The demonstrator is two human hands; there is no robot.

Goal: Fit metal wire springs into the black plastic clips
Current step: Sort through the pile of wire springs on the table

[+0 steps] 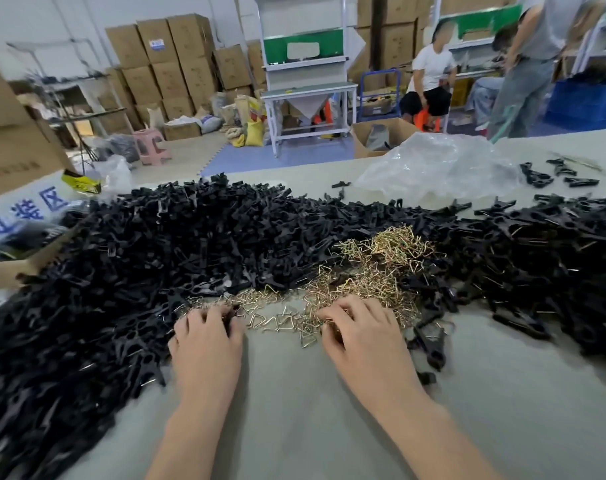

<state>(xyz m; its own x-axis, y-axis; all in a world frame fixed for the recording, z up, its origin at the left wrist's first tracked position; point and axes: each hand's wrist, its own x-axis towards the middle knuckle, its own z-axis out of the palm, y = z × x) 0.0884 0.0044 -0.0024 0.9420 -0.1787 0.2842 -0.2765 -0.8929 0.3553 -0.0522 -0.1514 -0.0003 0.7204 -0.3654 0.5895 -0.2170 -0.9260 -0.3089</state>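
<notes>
Two bare hands are working over a flat grey table surface (294, 410), as seen from the head camera. The left hand (204, 336) is lying palm down near the middle of the surface, at the inner margin of the large pile of black plastic clips (138, 258), which is covering the left half of the surface up to its left edge. Its fingers are curling tightly, and the fingertips are closing on a single black clip piece (233, 312) at the pile's margin.

The right hand (358, 332) is lying palm down near the left hand, toward the right. Its fingers are bending down into the heap of gold-coloured triangular metal wire springs (374, 271). Whether a spring is being pinched cannot be told, because the fingertips are hidden among the wires.

The heap of springs is sitting at the middle of the surface, between the two black piles, and is spreading toward the near edge, where it is touching both hands. A second pile of black clips with wire showing in them (536, 244) is occupying the right side of the surface.

A crumpled clear plastic bag (440, 168) is lying at the far edge. A few separate black clips (540, 176) are lying beside it, toward the far right corner. A brown cardboard box (14, 154) is standing at the far left corner.
</notes>
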